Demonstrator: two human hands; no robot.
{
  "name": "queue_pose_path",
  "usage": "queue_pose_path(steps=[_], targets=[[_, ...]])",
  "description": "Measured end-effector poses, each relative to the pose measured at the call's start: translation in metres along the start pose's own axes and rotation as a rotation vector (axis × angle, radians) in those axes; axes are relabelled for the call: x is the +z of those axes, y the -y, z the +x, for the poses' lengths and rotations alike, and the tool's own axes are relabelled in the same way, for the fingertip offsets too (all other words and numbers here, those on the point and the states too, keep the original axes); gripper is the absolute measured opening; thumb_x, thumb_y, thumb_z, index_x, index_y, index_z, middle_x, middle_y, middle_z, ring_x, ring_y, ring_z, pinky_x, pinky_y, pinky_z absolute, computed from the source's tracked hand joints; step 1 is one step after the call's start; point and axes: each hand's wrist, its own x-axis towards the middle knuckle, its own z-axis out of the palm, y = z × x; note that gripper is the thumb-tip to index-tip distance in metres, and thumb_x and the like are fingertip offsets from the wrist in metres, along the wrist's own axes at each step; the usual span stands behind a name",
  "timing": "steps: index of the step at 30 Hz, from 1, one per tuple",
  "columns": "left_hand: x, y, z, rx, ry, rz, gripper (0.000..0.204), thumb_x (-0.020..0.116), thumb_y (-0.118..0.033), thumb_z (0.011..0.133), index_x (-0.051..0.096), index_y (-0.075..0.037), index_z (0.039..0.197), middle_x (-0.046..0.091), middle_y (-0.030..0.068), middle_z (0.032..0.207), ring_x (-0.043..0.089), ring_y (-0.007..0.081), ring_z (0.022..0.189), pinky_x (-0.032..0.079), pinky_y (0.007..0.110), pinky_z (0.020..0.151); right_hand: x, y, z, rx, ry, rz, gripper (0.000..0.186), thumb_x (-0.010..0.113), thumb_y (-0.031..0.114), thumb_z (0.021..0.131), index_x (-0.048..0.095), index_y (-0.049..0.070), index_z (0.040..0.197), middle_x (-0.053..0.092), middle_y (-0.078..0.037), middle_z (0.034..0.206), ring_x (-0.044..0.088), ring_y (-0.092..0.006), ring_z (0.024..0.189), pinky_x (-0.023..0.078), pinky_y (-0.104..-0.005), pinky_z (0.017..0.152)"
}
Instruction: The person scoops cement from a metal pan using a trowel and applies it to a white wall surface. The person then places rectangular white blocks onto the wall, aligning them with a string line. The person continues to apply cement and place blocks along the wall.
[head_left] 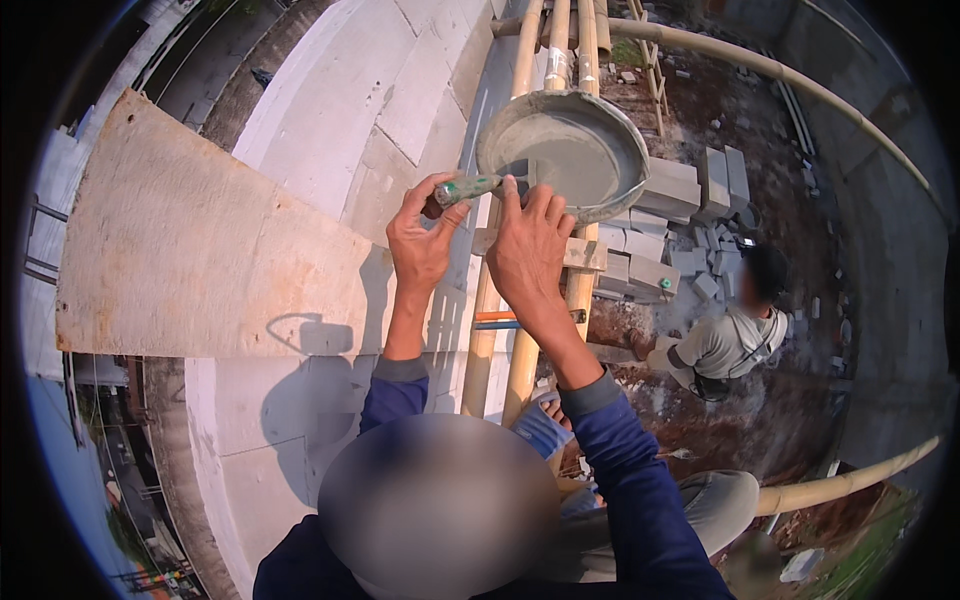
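A trowel with a mortar-smeared, green-marked handle (468, 190) lies level between my hands at the near rim of a round basin (642, 150). My left hand (420, 240) pinches the handle's end between thumb and fingers. My right hand (530, 245) is closed at the trowel's neck, its index finger laid against it; the fingertips' undersides are hidden. Most of the blade is hidden or blends with the wet grey mortar (585, 165) in the basin. Bamboo poles (483, 365) carry the basin, and a wooden crosspiece (590, 255) lies just below my right hand.
A pale block wall (320, 130) runs along the left, with a plywood board (200, 250) across it. Orange and blue rods (515, 320) cross the poles. Lower right, a co-worker (735, 340) is near stacked blocks (670, 190). A long bamboo rail (770, 65) bounds the far right.
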Motion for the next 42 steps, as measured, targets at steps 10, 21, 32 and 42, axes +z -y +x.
queue_pose_path(steps=[10,21,32,42], targets=[[-0.002,0.003,0.006,-0.008,-0.015,-0.011,0.042,0.088,-0.018,0.093,0.075,-0.003,0.129,0.075,0.0024,0.1,0.061,0.011,0.086,0.052,0.028,0.079,0.038,-0.036,-0.066,0.091,0.245,0.003,0.05,0.066,0.013,0.09,0.064,0.002,0.139,0.053,-0.017,0.115,0.05,-0.0346,0.108,0.038,-0.0483,0.09],[0.002,0.009,0.002,-0.047,-0.079,-0.206,0.038,0.08,-0.015,0.101,0.067,0.005,0.131,0.074,0.0113,0.114,0.069,0.0165,0.103,0.057,0.031,0.093,0.065,-0.092,-0.114,0.252,0.242,-0.215,0.067,0.07,0.039,0.099,0.052,0.006,0.155,0.052,-0.016,0.117,0.048,-0.0331,0.111,0.035,-0.0485,0.091],[0.01,-0.024,0.044,-0.088,-0.374,-0.278,0.037,0.074,-0.013,0.104,0.06,0.015,0.124,0.07,0.0177,0.11,0.074,0.0208,0.097,0.068,0.035,0.091,0.035,-0.077,-0.115,0.354,0.159,-0.077,0.041,0.071,0.023,0.092,0.066,0.001,0.127,0.054,-0.02,0.115,0.05,-0.0377,0.111,0.036,-0.0507,0.09],[0.015,0.011,0.022,-0.662,-0.526,-0.915,0.038,0.073,-0.014,0.105,0.056,0.01,0.128,0.064,0.0191,0.123,0.066,0.0294,0.121,0.059,0.043,0.113,0.021,-0.039,-0.096,0.367,0.156,0.282,0.043,0.071,0.021,0.098,0.065,0.005,0.138,0.058,-0.021,0.117,0.054,-0.0405,0.111,0.044,-0.0535,0.096]])
